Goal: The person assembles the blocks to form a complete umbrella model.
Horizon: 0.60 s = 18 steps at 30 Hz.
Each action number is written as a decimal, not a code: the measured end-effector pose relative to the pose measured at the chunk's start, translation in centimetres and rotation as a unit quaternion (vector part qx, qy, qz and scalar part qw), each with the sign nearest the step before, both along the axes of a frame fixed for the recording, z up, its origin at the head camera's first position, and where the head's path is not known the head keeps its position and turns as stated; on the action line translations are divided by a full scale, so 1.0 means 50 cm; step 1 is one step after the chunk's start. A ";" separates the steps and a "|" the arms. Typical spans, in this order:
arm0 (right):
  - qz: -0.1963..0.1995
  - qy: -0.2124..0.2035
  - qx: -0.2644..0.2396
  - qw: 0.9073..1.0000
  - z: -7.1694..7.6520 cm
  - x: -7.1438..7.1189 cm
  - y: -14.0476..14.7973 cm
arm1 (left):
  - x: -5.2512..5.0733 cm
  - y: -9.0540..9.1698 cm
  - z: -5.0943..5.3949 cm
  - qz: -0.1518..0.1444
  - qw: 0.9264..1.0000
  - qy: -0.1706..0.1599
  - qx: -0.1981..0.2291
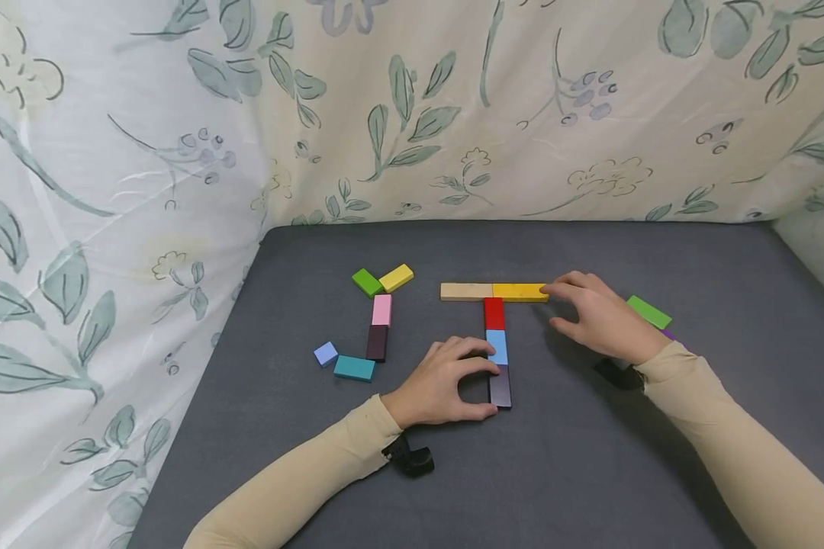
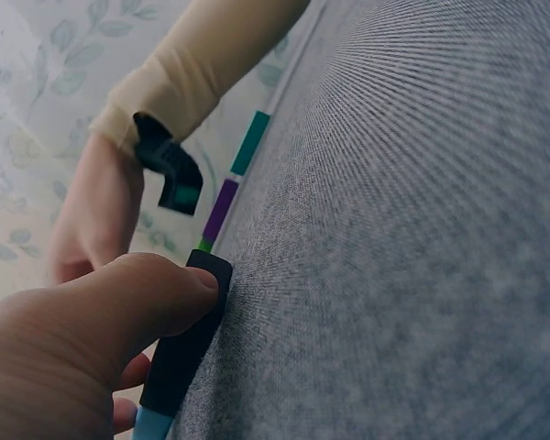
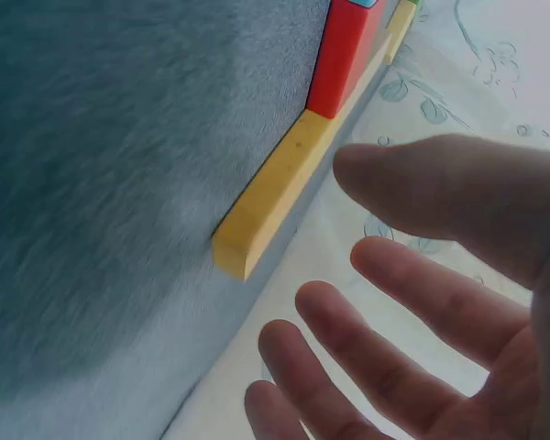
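Red [image 1: 494, 313], light blue [image 1: 497, 347] and greyish-purple [image 1: 500, 387] blocks form a column below a bar of a tan block [image 1: 466, 291] and a yellow block [image 1: 515, 292]. My left hand [image 1: 442, 385] grips the greyish-purple block, thumb at its near end, fingertips by its far end. In the left wrist view that thumb [image 2: 156, 293] rests on the block, which looks dark [image 2: 188, 344]. My right hand [image 1: 607, 316] is by the yellow block's right end; the right wrist view shows its fingers [image 3: 385, 367] spread, holding nothing, beside the yellow block [image 3: 280, 188].
On the left of the dark table [image 1: 590, 473] lie green [image 1: 367, 283], yellow [image 1: 397, 277], pink [image 1: 381, 310], dark purple [image 1: 377, 343], teal [image 1: 354, 368] and blue [image 1: 326, 354] blocks. A green block [image 1: 648, 312] lies behind my right wrist, a purple one [image 1: 668, 334] partly hidden.
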State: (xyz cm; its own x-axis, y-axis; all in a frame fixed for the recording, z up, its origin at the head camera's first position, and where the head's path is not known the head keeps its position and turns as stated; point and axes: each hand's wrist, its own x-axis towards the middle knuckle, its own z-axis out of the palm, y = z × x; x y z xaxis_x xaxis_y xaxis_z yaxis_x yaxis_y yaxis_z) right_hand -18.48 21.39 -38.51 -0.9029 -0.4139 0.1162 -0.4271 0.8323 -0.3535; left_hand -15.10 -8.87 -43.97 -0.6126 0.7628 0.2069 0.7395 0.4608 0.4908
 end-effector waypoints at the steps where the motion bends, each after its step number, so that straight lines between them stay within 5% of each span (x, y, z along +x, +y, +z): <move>1: 0.001 0.005 -0.001 1.000 -0.001 0.006 0.007 | -0.001 0.000 -0.001 -0.001 1.000 0.002 0.002; 10: -0.029 -0.016 0.020 0.999 0.002 0.060 0.069 | -0.003 0.000 -0.001 -0.004 1.000 0.001 0.004; 18: -0.052 0.011 0.021 0.998 -0.005 0.095 0.120 | -0.005 -0.001 0.000 -0.003 1.000 0.005 0.000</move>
